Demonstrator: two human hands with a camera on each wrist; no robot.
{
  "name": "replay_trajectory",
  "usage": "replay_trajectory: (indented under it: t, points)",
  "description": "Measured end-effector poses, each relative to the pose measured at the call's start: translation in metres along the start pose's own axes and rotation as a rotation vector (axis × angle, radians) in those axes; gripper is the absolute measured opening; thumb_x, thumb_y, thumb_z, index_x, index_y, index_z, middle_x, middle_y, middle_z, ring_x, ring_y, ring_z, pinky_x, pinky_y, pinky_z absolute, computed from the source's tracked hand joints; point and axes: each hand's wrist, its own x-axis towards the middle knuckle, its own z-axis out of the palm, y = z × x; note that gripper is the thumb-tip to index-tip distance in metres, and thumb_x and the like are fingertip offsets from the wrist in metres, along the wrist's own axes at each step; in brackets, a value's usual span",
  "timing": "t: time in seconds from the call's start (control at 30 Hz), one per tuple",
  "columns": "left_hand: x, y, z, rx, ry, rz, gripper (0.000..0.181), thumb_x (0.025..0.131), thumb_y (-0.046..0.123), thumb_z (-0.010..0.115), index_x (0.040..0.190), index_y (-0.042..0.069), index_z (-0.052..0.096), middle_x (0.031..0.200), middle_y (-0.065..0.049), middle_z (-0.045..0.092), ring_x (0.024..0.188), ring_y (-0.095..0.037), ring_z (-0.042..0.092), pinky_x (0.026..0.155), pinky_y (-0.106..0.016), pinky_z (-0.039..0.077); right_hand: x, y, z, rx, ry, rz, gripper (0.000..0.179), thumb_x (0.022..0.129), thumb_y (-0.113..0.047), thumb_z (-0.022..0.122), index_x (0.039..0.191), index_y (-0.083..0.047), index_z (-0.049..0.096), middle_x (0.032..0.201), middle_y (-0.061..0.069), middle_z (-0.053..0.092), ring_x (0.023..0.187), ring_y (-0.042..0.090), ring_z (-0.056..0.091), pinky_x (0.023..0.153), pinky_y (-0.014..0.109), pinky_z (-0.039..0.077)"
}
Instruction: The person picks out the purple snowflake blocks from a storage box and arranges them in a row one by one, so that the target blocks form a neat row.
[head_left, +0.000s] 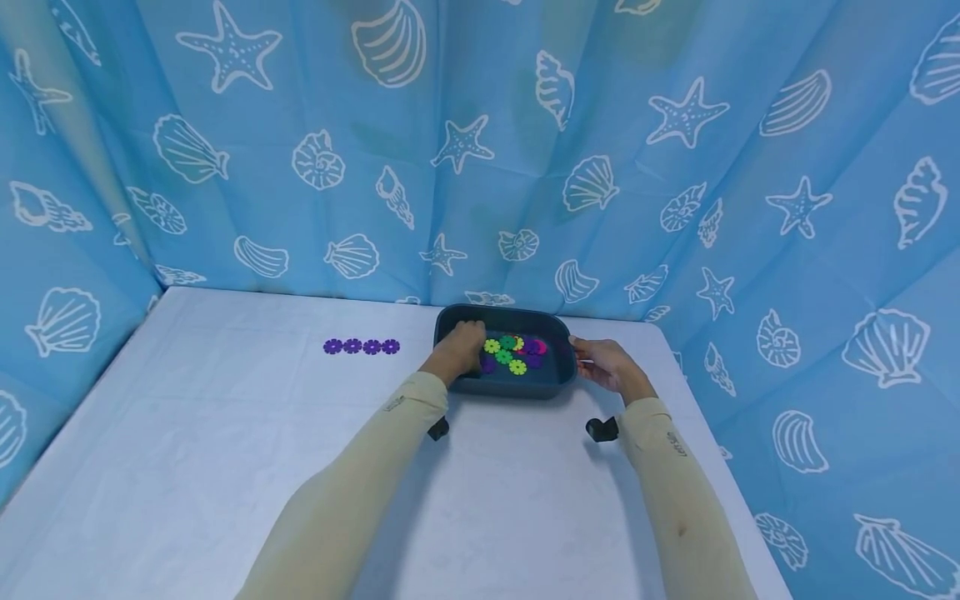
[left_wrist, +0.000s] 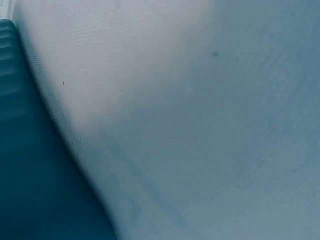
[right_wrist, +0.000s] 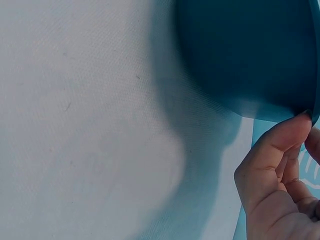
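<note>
A dark tray [head_left: 517,390] stands near the far edge of the table, with flower-shaped plastic discs [head_left: 517,367] in green, yellow, purple and pink lying in it. My left hand [head_left: 463,343] reaches over its left side, down among the discs. The fingertips are hidden there, so I cannot see whether they hold a disc. At the tray's right end, my right hand [head_left: 606,363] pinches the rim between thumb and fingers; the right wrist view shows the thumb [right_wrist: 290,135] against the rim. The left wrist view shows only the tray's outer wall [left_wrist: 45,165] and cloth.
Left of the tray, several purple flower discs [head_left: 362,347] lie in a row on the white tablecloth [head_left: 225,433]. Behind the table hangs a blue curtain [head_left: 480,208] with white shell prints; it also runs along both sides.
</note>
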Motion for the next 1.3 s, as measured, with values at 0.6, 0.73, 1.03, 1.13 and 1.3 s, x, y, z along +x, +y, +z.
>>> replay_trajectory:
  t: [0.6,0.73,1.03,1.13,1.3]
  points:
    - [-0.003,-0.004,-0.004,-0.094,-0.011,0.084,0.050,0.089,0.009,0.071,0.134,0.001,0.050,0.127,-0.015,0.054,0.116,-0.022,0.053,0.103,-0.034,0.044,-0.002,-0.003,0.004,0.004,0.001,-0.005,0.047,0.099,-0.032,0.058,0.132,0.000,0.048,0.108,0.010,0.052,0.081,0.016,0.055,0.072,0.021,0.055]
    - [-0.004,-0.006,-0.007,-0.148,0.006,0.095,0.039,0.089,0.002,0.068,0.127,0.003,0.057,0.119,-0.011,0.058,0.111,-0.021,0.055,0.100,-0.032,0.046,-0.003,-0.005,0.005,-0.008,-0.005,-0.003,0.047,0.099,-0.033,0.058,0.132,-0.001,0.048,0.108,0.010,0.051,0.081,0.014,0.055,0.073,0.021,0.055]
    - [-0.006,-0.009,-0.009,-0.418,0.141,0.075,0.037,0.086,-0.001,0.071,0.121,0.002,0.062,0.115,-0.010,0.061,0.110,-0.021,0.058,0.097,-0.033,0.049,-0.003,-0.006,0.005,-0.018,-0.009,-0.001,0.048,0.099,-0.034,0.057,0.134,-0.002,0.047,0.109,0.009,0.051,0.082,0.014,0.055,0.073,0.020,0.054]
    - [-0.008,-0.009,-0.010,-0.485,0.201,0.083,0.039,0.084,0.001,0.074,0.121,0.002,0.062,0.117,-0.010,0.062,0.112,-0.022,0.058,0.098,-0.033,0.048,-0.003,-0.005,0.004,-0.020,-0.004,-0.003,0.049,0.099,-0.034,0.057,0.134,-0.001,0.047,0.109,0.010,0.051,0.082,0.015,0.054,0.073,0.020,0.054]
    - [-0.011,-0.010,-0.015,-0.525,0.275,0.111,0.040,0.084,0.000,0.074,0.122,0.000,0.061,0.119,-0.011,0.063,0.113,-0.022,0.059,0.098,-0.031,0.048,-0.003,-0.002,0.002,-0.031,0.008,-0.001,0.049,0.099,-0.033,0.057,0.135,-0.001,0.046,0.111,0.011,0.049,0.085,0.016,0.053,0.072,0.021,0.054]
